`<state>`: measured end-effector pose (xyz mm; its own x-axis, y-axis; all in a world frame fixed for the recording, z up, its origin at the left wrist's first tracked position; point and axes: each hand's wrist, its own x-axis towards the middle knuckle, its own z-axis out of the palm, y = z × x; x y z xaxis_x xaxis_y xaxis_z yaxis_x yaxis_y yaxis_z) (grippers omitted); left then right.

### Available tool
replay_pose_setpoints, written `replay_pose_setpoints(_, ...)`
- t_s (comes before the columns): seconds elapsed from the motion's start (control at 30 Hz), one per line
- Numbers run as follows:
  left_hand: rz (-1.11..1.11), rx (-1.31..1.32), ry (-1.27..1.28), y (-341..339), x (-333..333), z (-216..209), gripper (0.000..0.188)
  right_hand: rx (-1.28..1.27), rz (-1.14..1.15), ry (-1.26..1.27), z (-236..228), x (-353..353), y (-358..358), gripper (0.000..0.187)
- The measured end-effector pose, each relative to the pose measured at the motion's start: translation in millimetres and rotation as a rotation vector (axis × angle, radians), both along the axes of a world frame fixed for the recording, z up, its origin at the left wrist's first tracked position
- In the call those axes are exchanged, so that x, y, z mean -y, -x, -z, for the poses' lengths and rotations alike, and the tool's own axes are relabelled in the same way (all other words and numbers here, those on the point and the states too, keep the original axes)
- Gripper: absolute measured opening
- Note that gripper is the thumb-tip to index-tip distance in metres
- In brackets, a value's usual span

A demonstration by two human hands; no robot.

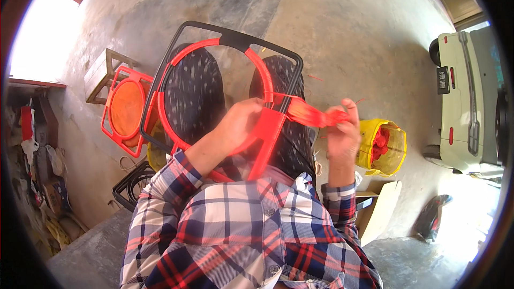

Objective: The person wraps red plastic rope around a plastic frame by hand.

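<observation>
The frame [230, 36] rests across the person's lap, tilted, its far edge leaning left. The left hand [243, 123] is closed on its near right part, where the red wrapping lies thickest. The right hand [344, 134] grips one end of the red hank [308, 113], with a finger or two raised (blur hides exactly how the tips meet).

The relation that matters most: the hank lies to the right of the frame, its long axis running roughly left to right, from the frame's right bar to the right hand. That hand is the nearer one to its loose end; the left is nearer to where it meets the bar.

The frame is a smooth black rectangle with rounded corners around a large ring, wrapped in glossy red over much of its curve. The hank looks soft, stringy and slightly shiny.

Left of the lap stands a second frame [136, 76], red, with a flat orange disc in its ring, beside a plain wooden stool [96, 78]. To the right, a yellow basket [366, 142], thin-walled and round-mouthed, holds a crumpled red bundle [381, 143].
</observation>
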<state>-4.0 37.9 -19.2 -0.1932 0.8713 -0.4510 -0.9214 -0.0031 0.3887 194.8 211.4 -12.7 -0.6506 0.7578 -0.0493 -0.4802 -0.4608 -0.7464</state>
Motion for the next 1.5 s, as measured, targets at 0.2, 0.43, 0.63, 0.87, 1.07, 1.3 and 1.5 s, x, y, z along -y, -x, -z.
replay_pose_setpoints(0.2,-0.061,-0.095,0.004,-4.3,-2.3,-15.7,0.029,-0.402,-0.152,0.108,-8.3,-52.5,-53.2,0.046)
replay_pose_setpoints(0.43,0.006,-0.205,0.027,-5.4,-2.4,-22.2,0.024,0.138,-0.236,-0.248,-4.9,3.4,7.6,0.027)
replay_pose_setpoints(0.63,-0.002,-0.338,0.072,-7.7,0.4,-16.1,0.01,0.456,-0.223,-0.212,-10.5,24.3,45.9,0.027)
replay_pose_setpoints(0.87,0.001,-0.416,0.163,-4.8,1.8,-6.6,0.005,0.355,-0.263,-0.025,-34.3,13.7,25.3,0.023)
replay_pose_setpoints(1.07,-0.02,-0.108,0.035,0.7,7.2,-9.9,0.019,0.618,0.409,-0.053,-39.0,-87.0,-76.5,0.017)
replay_pose_setpoints(1.3,-0.012,-0.091,0.094,2.0,-3.4,-16.3,0.045,0.086,0.414,0.008,-1.6,-122.1,-177.7,0.018)
replay_pose_setpoints(1.5,0.047,-0.151,0.006,-1.8,-0.5,-31.7,0.059,0.583,-0.573,-0.717,-25.0,11.9,-12.2,0.044)
